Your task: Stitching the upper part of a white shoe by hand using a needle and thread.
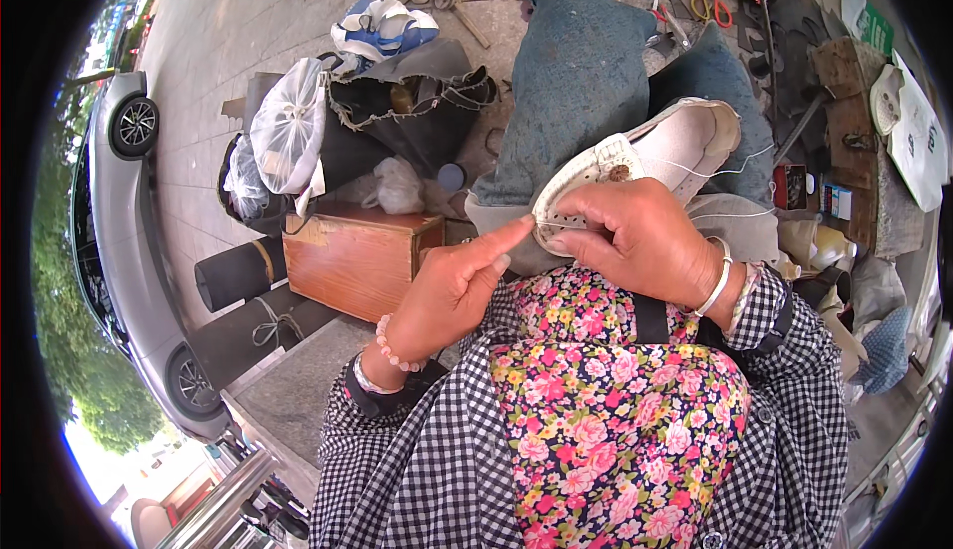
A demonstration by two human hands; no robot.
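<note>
A cream shoe point(692, 142) with punched holes lies above my lap, its toe toward me and its inside facing up. Brown spots mark its upper near the toe. My right hand point(645, 236) is at the toe, thumb and forefinger pinched on a thin white thread that runs across the holes. More white thread point(730, 170) trails off to the right from the shoe. With its forefinger stretched out, my left hand point(459, 281) touches the toe's left edge; its other fingers are curled and partly hidden.
Blue-grey cushions point(581, 82) lie behind the shoe. To the left are a wooden box point(347, 261), a black bag point(407, 117) and plastic bags point(290, 127). Pliers point(675, 25) and scissors point(717, 11) lie at the far right. A silver car point(139, 261) stands farther left.
</note>
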